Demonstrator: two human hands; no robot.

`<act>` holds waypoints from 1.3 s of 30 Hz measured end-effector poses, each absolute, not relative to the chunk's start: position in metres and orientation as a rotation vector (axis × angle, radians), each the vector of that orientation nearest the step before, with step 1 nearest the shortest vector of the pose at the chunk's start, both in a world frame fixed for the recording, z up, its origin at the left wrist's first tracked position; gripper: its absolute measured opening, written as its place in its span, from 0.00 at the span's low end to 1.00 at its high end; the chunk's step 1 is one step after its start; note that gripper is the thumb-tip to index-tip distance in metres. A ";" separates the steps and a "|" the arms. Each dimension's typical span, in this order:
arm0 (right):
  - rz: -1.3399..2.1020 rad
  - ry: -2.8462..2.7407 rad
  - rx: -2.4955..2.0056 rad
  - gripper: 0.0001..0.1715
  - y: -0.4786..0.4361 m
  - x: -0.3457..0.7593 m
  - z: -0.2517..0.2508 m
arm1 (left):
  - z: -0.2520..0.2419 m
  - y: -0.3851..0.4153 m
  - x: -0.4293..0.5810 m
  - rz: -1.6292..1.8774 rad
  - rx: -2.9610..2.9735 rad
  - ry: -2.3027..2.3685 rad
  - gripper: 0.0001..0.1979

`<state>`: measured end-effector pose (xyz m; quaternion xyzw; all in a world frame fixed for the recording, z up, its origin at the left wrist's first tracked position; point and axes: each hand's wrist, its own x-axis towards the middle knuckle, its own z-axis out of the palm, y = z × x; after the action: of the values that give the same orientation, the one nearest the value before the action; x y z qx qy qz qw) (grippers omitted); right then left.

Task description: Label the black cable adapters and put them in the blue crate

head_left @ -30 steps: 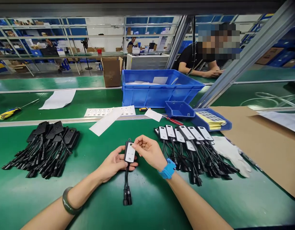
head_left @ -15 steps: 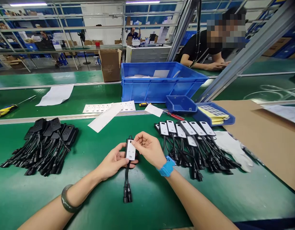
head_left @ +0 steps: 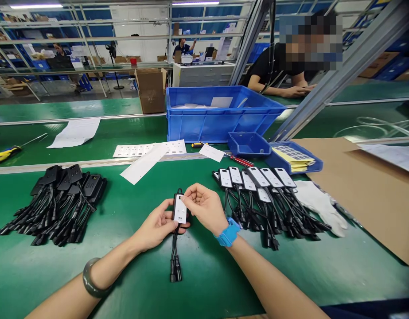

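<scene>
My left hand is closed around a small black controller box with two cables hanging down toward me. A white faceplate sticker covers most of the box's front. The thumb and forefinger of my right hand pinch at the sticker's upper right corner; the other fingers are curled. To the left lies a pile of black controllers without white faces. On the right rest several controllers with white faces, their cables pointing toward me.
A large blue bin stands behind, with a small blue tray and a tray of yellow-backed sticker sheets. White strips, a red screwdriver, a white glove and cardboard lie about. A person sits at back right.
The view has shifted slightly. Both hands stay at the controller with almost the same grip, and the sticker looks about the same on the box.
</scene>
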<state>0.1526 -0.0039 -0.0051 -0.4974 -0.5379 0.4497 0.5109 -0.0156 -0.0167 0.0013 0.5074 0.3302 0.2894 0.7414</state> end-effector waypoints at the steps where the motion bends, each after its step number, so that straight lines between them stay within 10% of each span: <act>1: 1.068 -1.300 -1.210 0.10 -0.004 0.153 -0.006 | 0.001 -0.017 -0.016 0.635 1.113 0.722 0.26; 11: 0.997 -1.614 -1.302 0.24 0.001 0.150 -0.019 | 0.003 -0.013 -0.018 0.720 0.899 0.740 0.15; 17: 1.238 -1.673 -1.052 0.59 -0.009 0.136 -0.024 | 0.000 -0.010 -0.019 0.839 0.843 0.721 0.14; 24: 1.103 -1.639 -1.122 0.28 -0.006 0.132 -0.027 | -0.003 -0.013 -0.017 0.869 1.046 0.866 0.23; 33: 0.658 -1.932 -1.205 0.45 -0.005 0.127 -0.018 | -0.003 -0.009 -0.018 0.905 0.902 0.756 0.30; 39: 0.167 -1.757 -1.737 0.32 0.023 0.185 0.008 | -0.002 0.007 -0.037 0.946 1.506 1.049 0.20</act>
<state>0.1854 0.0225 0.0080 -0.6629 -0.6707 0.0637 0.3265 -0.0373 0.0070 -0.0020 0.6261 0.4361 0.3932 0.5130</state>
